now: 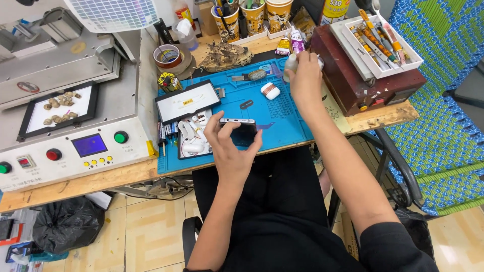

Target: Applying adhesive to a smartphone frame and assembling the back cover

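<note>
From the head camera, your left hand (229, 146) is clamped by thumb and fingertips around a dark phone (238, 132) held on edge above the near rim of the blue work mat (282, 113), while your right hand (304, 75) is closed round a small white bottle (291, 64) at the mat's far edge, beside the dark red box (353, 83).

Left hand (229, 143) raised near the body, fingers curled in a pinch, right arm outstretched forward, right hand (304, 75) closed in a grip
</note>
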